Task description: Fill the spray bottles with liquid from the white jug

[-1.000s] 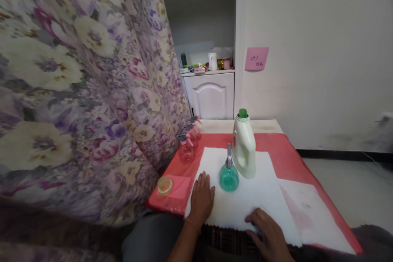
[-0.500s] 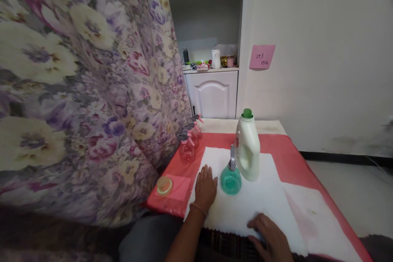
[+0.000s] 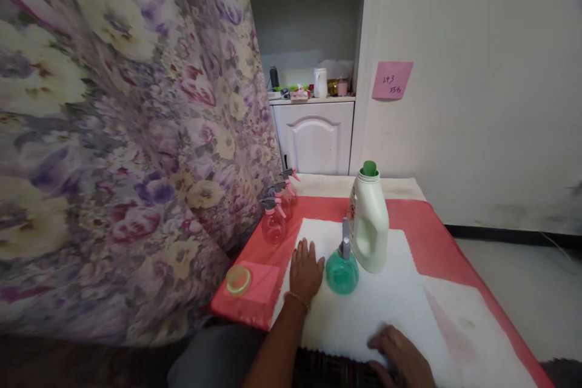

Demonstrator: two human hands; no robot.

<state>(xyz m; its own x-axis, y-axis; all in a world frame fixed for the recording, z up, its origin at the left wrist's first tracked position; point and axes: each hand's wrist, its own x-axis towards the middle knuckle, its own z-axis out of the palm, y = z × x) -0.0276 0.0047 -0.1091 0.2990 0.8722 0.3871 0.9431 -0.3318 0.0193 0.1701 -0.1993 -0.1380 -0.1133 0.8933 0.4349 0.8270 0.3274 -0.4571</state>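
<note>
My left hand [image 3: 307, 270] lies flat on a white cloth [image 3: 350, 327], fingers spread, just left of a round teal spray bottle [image 3: 342, 273] with a grey spray head. It does not touch the bottle. At the cloth's front edge rests my right hand [image 3: 400, 354], fingers loosely bent, the thumb apart from them and lower, past the edge. Nothing shows in it. Behind the teal bottle, upright on the cloth, is a large pale green jug [image 3: 371, 224] with a handle and a green piece in its mouth.
Pink spray bottles [image 3: 274, 227] line the red table cover's [image 3: 409, 212] left side. A roll of tape [image 3: 239, 280] lies by a pink paper [image 3: 264, 282]. A second, stained white cloth [image 3: 473, 315] lies at right. The floral curtain [image 3: 150, 163] hangs close on the left.
The view has shifted slightly. Both hands stay in nearly the same places on the cloth, and the bottles stand where they were.
</note>
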